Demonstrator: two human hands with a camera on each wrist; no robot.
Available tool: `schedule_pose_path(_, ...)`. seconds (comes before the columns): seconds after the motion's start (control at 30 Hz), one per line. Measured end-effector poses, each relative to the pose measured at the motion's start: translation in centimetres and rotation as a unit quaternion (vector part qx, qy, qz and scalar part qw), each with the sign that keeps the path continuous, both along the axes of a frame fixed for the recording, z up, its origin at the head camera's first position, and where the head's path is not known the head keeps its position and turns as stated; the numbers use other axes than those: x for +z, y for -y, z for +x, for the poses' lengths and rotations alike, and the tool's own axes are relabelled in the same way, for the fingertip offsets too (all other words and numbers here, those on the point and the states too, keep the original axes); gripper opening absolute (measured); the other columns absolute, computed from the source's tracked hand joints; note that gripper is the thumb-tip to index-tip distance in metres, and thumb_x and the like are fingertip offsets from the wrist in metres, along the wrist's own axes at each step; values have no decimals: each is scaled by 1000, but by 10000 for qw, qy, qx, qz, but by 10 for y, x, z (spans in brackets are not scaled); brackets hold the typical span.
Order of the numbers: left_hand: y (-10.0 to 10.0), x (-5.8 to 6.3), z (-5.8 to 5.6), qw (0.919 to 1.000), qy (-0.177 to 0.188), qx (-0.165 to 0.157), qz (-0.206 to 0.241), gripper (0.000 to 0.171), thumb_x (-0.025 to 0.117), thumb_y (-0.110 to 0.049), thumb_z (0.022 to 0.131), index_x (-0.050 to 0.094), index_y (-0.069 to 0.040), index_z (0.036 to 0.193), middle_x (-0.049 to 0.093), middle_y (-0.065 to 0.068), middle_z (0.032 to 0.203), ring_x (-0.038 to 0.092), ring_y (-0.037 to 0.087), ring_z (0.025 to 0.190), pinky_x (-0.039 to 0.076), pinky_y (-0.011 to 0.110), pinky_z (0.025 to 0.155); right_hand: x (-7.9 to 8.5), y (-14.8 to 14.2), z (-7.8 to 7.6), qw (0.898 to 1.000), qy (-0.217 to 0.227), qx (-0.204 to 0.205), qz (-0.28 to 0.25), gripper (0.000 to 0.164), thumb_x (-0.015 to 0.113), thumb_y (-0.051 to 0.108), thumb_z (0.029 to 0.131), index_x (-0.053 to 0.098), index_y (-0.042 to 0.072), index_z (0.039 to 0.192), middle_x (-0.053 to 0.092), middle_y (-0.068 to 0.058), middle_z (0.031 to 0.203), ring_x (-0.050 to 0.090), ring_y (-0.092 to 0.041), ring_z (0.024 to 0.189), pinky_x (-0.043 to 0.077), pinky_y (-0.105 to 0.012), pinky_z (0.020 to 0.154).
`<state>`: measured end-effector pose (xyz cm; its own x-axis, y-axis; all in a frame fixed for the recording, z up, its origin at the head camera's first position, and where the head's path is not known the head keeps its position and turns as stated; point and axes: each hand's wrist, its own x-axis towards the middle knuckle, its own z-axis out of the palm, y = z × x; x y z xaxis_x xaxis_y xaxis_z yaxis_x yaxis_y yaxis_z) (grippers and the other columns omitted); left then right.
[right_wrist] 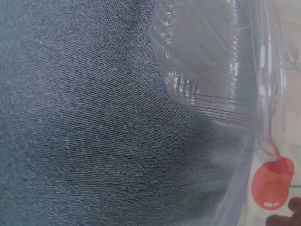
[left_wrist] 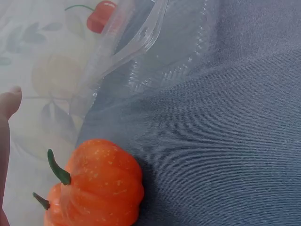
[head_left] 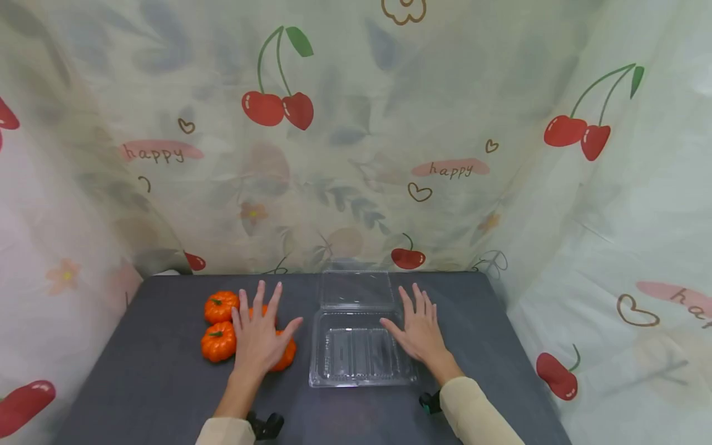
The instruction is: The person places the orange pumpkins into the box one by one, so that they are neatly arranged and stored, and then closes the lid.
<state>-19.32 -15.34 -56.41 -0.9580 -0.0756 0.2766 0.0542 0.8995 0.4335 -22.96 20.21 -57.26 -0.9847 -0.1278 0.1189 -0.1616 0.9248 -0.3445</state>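
Several small orange toy pumpkins (head_left: pixel 219 342) with green stems sit together on the left of the table. My left hand (head_left: pixel 258 340) is spread above them, fingers straight and thumb out, partly hiding two of them. One pumpkin (left_wrist: pixel 106 183) shows large in the left wrist view, with a second behind it. Right of that hand stands a clear plastic clamshell box (head_left: pixel 361 381), its lid (head_left: pixel 356 290) folded back towards the curtain. My right hand (head_left: pixel 421 337) reaches over the box's right edge with straight fingers, holding nothing. In the right wrist view, fingertips (right_wrist: pixel 282 219) appear at the lower right corner.
A dark grey cloth (head_left: pixel 150 383) covers the table. Behind and on both sides hangs a pale curtain (head_left: pixel 345 154) printed with cherries, hearts and leaves. Dark wrist-worn devices (head_left: pixel 267 426) show at both wrists below the cream sleeves (head_left: pixel 473 408).
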Motion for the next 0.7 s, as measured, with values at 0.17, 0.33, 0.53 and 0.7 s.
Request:
schedule_pose_path(0.17, 4, -2, 6, 9998, 39, 33, 209, 90, 58, -70, 91, 18, -35, 164, 11, 12, 173, -1, 51, 157, 6, 76, 119, -4, -3, 4, 9987, 178, -35, -486, 95, 58, 71, 91, 19, 23, 164, 10, -15, 171, 23, -46, 153, 37, -68, 113)
schedule_pose_path(0.33, 7, -6, 11, 9981, 212, 130, 571, 91, 58, -69, 92, 18, -31, 164, 12, 13, 173, 1, 51, 156, 5, 75, 120, -10, -6, 9, 9947, 396, -62, -952, 96, 57, 72, 91, 18, 25, 164, 11, -11, 171, 26, -47, 152, 40, -71, 108)
schedule_pose_path(0.53, 11, -14, 20, 9951, 114, 126, 972, 90, 64, -61, 93, 22, -25, 164, 20, 13, 171, 10, 49, 155, 12, 73, 120, -21, -9, 16, 9920, 274, 153, -1223, 89, 62, 61, 95, 21, 22, 163, 22, -13, 167, 33, -39, 152, 37, -63, 116)
schedule_pose_path(0.7, 13, -17, 28, 9918, -205, 155, 1251, 87, 72, -50, 92, 30, -19, 162, 31, 15, 166, 21, 47, 151, 19, 71, 119, -28, -10, 17, 9810, 113, 284, -1915, 79, 68, 45, 96, 31, 17, 160, 35, -15, 160, 47, -37, 142, 46, -57, 111)
